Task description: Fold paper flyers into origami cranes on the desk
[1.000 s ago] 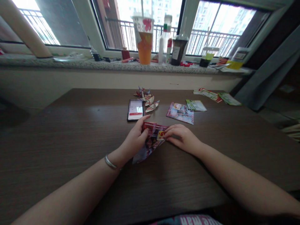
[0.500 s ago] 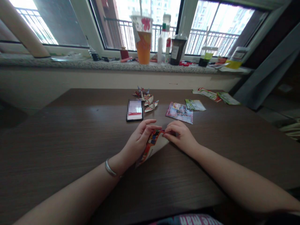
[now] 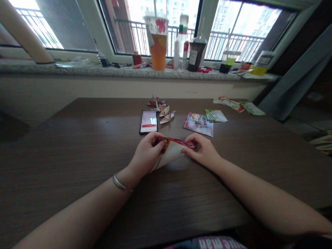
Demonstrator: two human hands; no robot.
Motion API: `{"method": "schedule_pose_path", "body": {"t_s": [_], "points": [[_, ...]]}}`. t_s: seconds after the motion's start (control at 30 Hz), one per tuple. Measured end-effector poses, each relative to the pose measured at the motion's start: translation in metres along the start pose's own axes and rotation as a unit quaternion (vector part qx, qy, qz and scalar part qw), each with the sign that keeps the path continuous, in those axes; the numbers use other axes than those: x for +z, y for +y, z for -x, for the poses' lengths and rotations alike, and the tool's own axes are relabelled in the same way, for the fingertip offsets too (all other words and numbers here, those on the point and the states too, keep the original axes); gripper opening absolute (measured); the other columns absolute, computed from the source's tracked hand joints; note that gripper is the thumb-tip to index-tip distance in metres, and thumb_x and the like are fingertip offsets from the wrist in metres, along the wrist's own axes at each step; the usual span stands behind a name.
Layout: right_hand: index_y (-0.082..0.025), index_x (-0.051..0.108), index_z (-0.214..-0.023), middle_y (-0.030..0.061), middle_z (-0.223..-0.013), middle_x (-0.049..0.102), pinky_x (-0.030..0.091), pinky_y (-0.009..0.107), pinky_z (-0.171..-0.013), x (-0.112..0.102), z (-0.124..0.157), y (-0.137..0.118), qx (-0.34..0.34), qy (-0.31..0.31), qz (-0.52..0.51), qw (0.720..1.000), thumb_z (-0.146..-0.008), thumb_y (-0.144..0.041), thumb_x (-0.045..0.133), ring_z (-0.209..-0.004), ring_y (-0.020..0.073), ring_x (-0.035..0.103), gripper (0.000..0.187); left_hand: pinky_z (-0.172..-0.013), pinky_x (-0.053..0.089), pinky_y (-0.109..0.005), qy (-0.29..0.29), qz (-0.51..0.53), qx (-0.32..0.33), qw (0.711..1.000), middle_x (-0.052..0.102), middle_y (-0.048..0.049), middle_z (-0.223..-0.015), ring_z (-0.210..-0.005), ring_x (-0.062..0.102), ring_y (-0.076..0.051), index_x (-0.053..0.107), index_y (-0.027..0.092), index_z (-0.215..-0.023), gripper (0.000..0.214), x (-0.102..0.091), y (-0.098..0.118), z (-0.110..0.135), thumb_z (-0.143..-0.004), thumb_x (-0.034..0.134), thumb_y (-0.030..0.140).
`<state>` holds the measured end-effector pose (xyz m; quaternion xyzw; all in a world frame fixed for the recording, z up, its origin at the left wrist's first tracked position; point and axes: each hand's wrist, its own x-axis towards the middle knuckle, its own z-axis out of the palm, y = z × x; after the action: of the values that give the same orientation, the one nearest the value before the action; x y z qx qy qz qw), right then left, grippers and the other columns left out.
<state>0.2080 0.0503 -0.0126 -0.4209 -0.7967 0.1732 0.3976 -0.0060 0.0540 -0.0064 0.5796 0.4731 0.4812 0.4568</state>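
A folded sheet of printed paper [image 3: 169, 152], white with red and orange patches, is held just above the dark table between both hands. My left hand [image 3: 147, 150], with a silver bracelet on its wrist, pinches the paper's left side between thumb and fingers. On the right, my right hand [image 3: 201, 148] has its fingers closed on the other end, where a red printed layer shows. Beyond the left hand lies a phone [image 3: 149, 122] with a lit screen. Several folded paper pieces [image 3: 164, 110] sit behind the phone.
A printed booklet [image 3: 198, 124] and a stack of green-white leaflets [image 3: 216, 116] lie beyond my right hand, with more leaflets [image 3: 233, 104] at the far right. Along the windowsill [image 3: 116, 71] stand an orange drink cup [image 3: 158, 52], a dark cup [image 3: 195, 55] and bottles.
My left fingers, earlier laid over the paper, now pinch its upper left edge. The paper has lifted and turned, with more white and a red layer showing near my right hand.
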Motion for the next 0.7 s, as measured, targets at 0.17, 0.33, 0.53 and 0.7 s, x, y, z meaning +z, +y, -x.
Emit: {"method": "schedule_pose_path", "body": {"t_s": [0.17, 0.33, 0.53, 0.7], "points": [[-0.02, 0.061, -0.09, 0.0037, -0.085, 0.066, 0.05, 0.03, -0.071, -0.004, 0.001, 0.01, 0.005, 0.009, -0.052, 0.999, -0.08, -0.033, 0.067, -0.077, 0.0159, 0.06, 0.017, -0.063, 0.045, -0.026, 0.032, 0.014, 0.008, 0.999, 0.064, -0.0008, -0.076, -0.07, 0.058, -0.014, 0.058, 0.018, -0.085, 0.014, -0.005, 0.0, -0.004, -0.078, 0.064, 0.029], [-0.02, 0.063, -0.091, 0.0037, -0.087, 0.068, 0.052, 0.03, -0.071, -0.004, 0.001, 0.018, 0.025, 0.007, -0.087, 0.996, -0.079, -0.032, 0.069, -0.076, 0.015, 0.062, 0.018, -0.06, 0.042, -0.024, 0.027, -0.018, 0.034, 0.999, 0.061, 0.0, -0.076, -0.067, 0.055, -0.013, 0.058, 0.019, -0.091, 0.012, -0.005, -0.006, -0.003, -0.084, 0.057, 0.028], [-0.021, 0.062, -0.08, 0.0007, -0.074, 0.065, 0.049, 0.029, -0.064, 0.0, 0.0, 0.023, 0.076, 0.02, -0.124, 0.989, -0.077, -0.032, 0.07, -0.067, 0.0139, 0.059, 0.014, -0.062, 0.042, -0.025, 0.013, -0.072, 0.071, 0.995, 0.06, -0.0006, -0.078, -0.069, 0.054, -0.014, 0.059, 0.02, -0.1, 0.016, -0.007, -0.01, -0.002, -0.09, 0.048, 0.025], [-0.021, 0.06, -0.077, -0.0012, -0.069, 0.062, 0.047, 0.027, -0.058, 0.006, 0.0, 0.023, 0.104, 0.031, -0.157, 0.982, -0.075, -0.035, 0.071, -0.062, 0.0131, 0.056, 0.017, -0.059, 0.042, -0.024, 0.01, -0.061, 0.067, 0.996, 0.06, -0.0004, -0.078, -0.066, 0.054, -0.015, 0.059, 0.022, -0.109, 0.022, -0.007, -0.008, 0.0, -0.09, 0.048, 0.026]]}}
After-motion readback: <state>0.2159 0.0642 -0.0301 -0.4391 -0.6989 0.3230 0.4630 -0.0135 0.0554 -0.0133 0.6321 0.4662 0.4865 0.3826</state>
